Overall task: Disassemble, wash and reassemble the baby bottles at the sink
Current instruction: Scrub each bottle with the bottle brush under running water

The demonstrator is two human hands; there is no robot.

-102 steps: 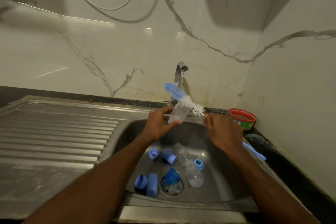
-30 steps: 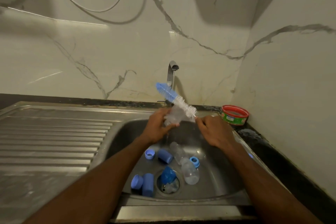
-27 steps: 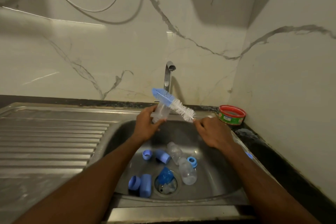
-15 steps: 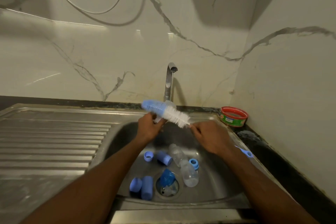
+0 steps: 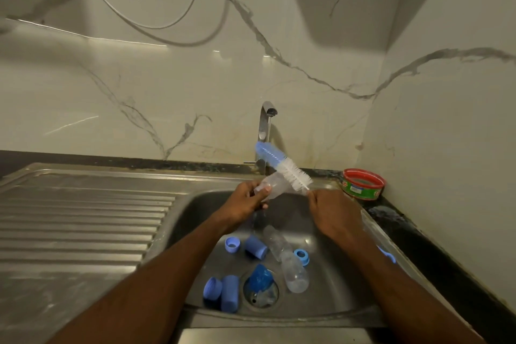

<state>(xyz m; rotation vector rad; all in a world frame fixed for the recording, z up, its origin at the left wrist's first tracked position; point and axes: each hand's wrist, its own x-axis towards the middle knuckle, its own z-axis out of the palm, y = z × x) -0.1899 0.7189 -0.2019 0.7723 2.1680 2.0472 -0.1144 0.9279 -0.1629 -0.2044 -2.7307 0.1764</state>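
Two hands meet over the sink [image 5: 329, 299]; my left hand [image 5: 245, 200] wraps the clear bottle [image 5: 275, 186], its long axis tilted up-right toward the brush [image 5: 282, 166], whose handle my right hand [image 5: 332, 216] pinches; I judge insertion comes next.

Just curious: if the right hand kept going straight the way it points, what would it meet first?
Probably the clear bottle in the left hand; the right hand aims its brush there, though depth is unclear.
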